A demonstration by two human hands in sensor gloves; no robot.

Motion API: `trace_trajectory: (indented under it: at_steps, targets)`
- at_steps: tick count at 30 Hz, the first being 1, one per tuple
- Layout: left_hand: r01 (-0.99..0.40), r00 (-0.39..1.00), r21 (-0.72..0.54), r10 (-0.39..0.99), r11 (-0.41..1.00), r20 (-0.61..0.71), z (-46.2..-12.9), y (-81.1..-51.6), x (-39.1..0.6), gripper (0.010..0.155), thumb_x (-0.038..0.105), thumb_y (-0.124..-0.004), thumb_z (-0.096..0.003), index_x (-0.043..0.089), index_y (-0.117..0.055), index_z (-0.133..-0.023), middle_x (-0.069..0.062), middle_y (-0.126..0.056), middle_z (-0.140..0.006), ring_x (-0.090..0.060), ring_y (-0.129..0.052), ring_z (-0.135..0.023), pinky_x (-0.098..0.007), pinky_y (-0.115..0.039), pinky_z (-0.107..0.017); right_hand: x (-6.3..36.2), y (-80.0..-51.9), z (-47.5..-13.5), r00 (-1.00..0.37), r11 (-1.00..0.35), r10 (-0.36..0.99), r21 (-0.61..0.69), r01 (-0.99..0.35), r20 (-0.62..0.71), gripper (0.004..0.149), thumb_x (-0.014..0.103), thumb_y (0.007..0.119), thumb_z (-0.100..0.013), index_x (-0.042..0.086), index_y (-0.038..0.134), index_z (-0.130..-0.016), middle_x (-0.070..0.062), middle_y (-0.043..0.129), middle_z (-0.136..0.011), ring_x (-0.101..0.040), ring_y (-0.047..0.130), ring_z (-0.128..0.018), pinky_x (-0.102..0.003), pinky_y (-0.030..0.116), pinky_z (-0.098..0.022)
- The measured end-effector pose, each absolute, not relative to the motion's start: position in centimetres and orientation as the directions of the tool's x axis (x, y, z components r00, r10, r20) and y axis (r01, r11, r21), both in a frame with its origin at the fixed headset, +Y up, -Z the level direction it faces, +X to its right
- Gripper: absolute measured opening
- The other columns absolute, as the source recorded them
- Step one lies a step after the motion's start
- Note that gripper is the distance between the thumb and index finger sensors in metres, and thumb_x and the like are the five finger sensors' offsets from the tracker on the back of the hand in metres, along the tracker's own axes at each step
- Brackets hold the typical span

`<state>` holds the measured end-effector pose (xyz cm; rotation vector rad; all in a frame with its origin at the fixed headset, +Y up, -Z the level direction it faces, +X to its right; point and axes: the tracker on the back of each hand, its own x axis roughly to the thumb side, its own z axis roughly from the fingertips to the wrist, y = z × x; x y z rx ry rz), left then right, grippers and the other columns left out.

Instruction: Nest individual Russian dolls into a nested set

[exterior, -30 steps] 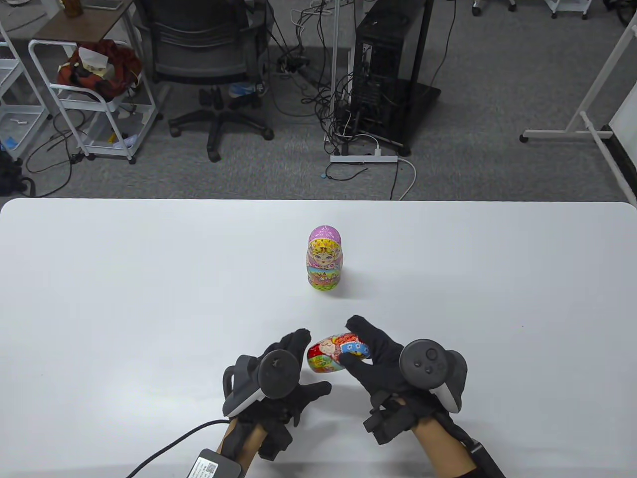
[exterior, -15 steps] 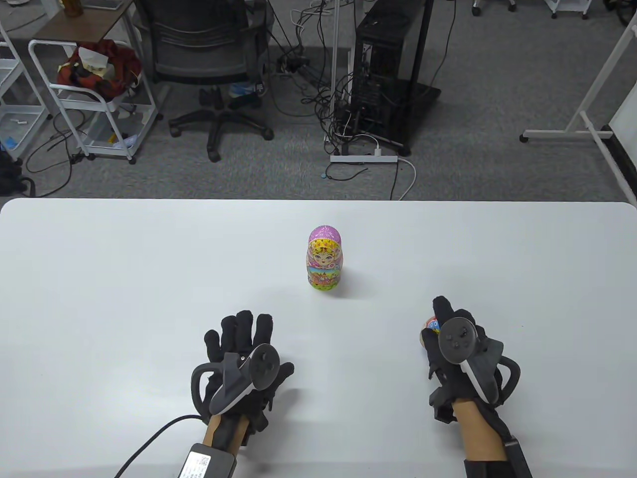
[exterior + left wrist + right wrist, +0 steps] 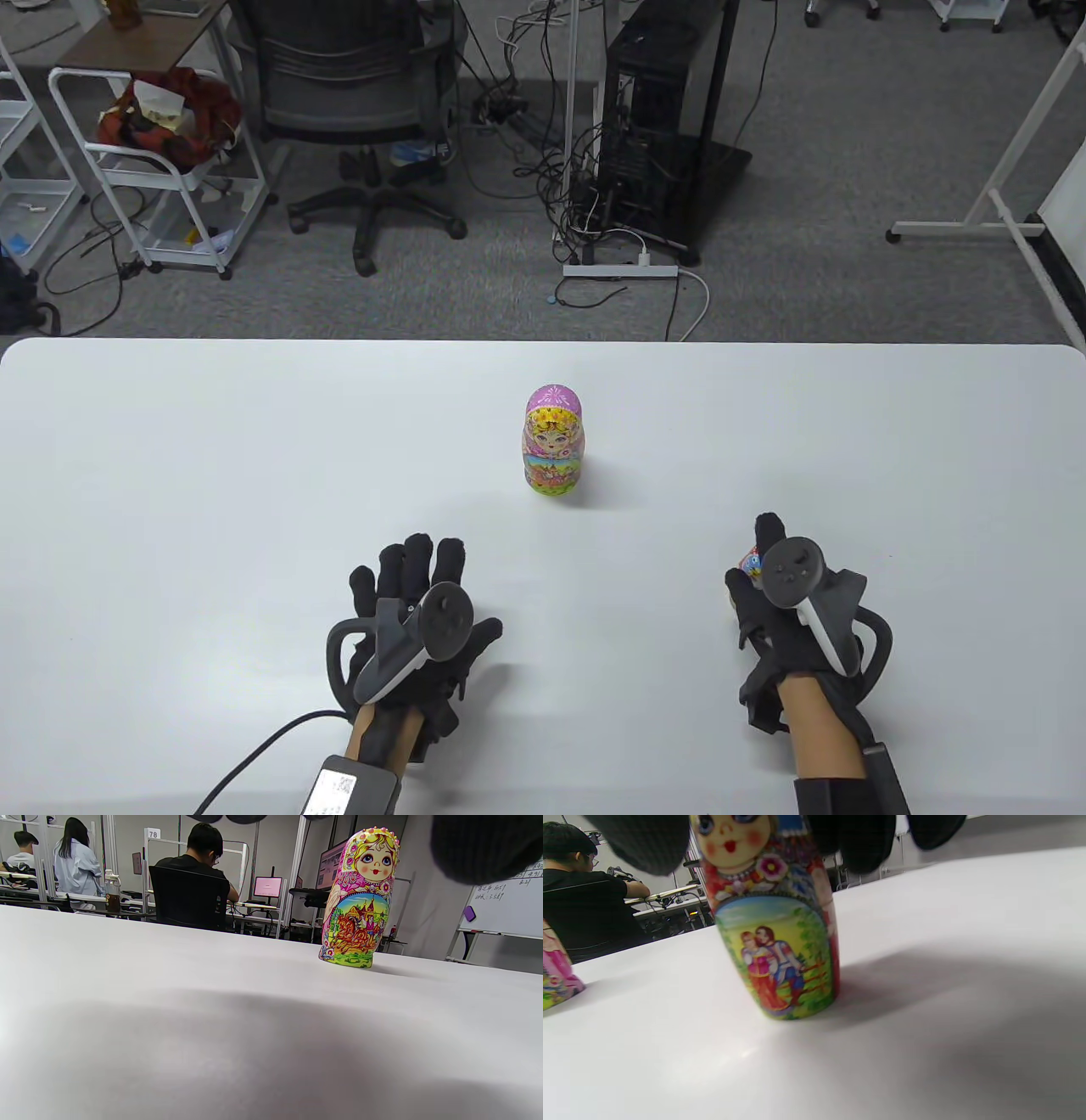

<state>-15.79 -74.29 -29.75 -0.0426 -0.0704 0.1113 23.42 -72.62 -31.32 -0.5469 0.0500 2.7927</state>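
Observation:
A pink and yellow doll (image 3: 553, 441) stands upright at the table's middle; it also shows in the left wrist view (image 3: 360, 899). My right hand (image 3: 764, 564) holds a smaller red doll (image 3: 750, 559) by its head at the front right. Its base rests upright on the table in the right wrist view (image 3: 776, 942), with my fingers (image 3: 640, 840) around the head. In the table view the hand hides most of the red doll. My left hand (image 3: 416, 577) lies flat on the table at the front left, fingers spread, holding nothing.
The white table (image 3: 212, 475) reaches to its far edge, with an office chair (image 3: 348, 93) and a computer tower (image 3: 670, 127) on the floor beyond. A cable (image 3: 263, 751) runs from my left wrist across the front edge.
A second ago both hands held the red doll on its side near the front middle. My right hand carried it right and stood it upright; my left hand let go and moved left, flat.

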Motion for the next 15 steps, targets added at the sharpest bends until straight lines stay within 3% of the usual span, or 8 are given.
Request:
trace_trajectory:
  at_steps: [2, 5, 8, 15]
  targets:
    - [-0.107, 0.991, -0.047, 0.11, 0.993, 0.07, -29.8, -74.3, -15.8, 0.1, 0.074, -0.068, -0.0394, 0.027, -0.015, -0.111, -0.016, -0.016, -0.118, -0.043, -0.024, -0.108, -0.074, -0.02, -0.07, 22.5, -71.2, -31.0, -0.903, -0.961, 0.276, -0.118, -0.25, -0.329, 0.082, 0.062, 0.07, -0.048, 0.041, 0.013, -0.103, -0.01, 0.021, -0.116, -0.039, 0.035, -0.108, -0.063, 0.039, -0.076]
    - [-0.111, 0.989, -0.037, 0.114, 0.993, 0.092, -29.9, -74.0, -15.8, 0.1, 0.074, -0.068, -0.0392, 0.028, -0.016, -0.111, -0.013, -0.016, -0.118, -0.043, -0.025, -0.108, -0.074, -0.021, -0.07, 18.8, -68.2, -30.8, -0.937, -0.923, 0.311, -0.286, -0.259, -0.157, 0.082, 0.064, 0.07, -0.046, 0.042, 0.016, -0.103, -0.005, 0.021, -0.117, -0.036, 0.031, -0.11, -0.064, 0.037, -0.077]
    - [-0.11, 0.986, -0.03, 0.113, 0.993, 0.126, -30.1, -73.6, -15.7, 0.099, 0.075, -0.068, -0.039, 0.031, -0.016, -0.111, -0.01, -0.012, -0.119, -0.042, -0.021, -0.109, -0.074, -0.019, -0.07, 14.7, -66.0, -32.9, -0.924, -0.905, 0.378, -0.237, -0.355, -0.06, 0.081, 0.066, 0.07, -0.045, 0.048, 0.015, -0.102, -0.003, 0.016, -0.118, -0.034, 0.025, -0.112, -0.063, 0.034, -0.079]
    - [-0.104, 0.984, -0.034, 0.108, 0.994, 0.139, -30.3, -73.4, -15.5, 0.099, 0.076, -0.067, -0.0388, 0.032, -0.014, -0.111, -0.01, -0.011, -0.119, -0.042, -0.019, -0.11, -0.074, -0.017, -0.07, 7.1, -64.6, -40.7, -0.912, -0.93, 0.368, -0.087, -0.358, -0.178, 0.079, 0.069, 0.067, -0.047, 0.06, 0.007, -0.098, 0.006, -0.001, -0.117, -0.025, 0.009, -0.115, -0.059, 0.022, -0.085]
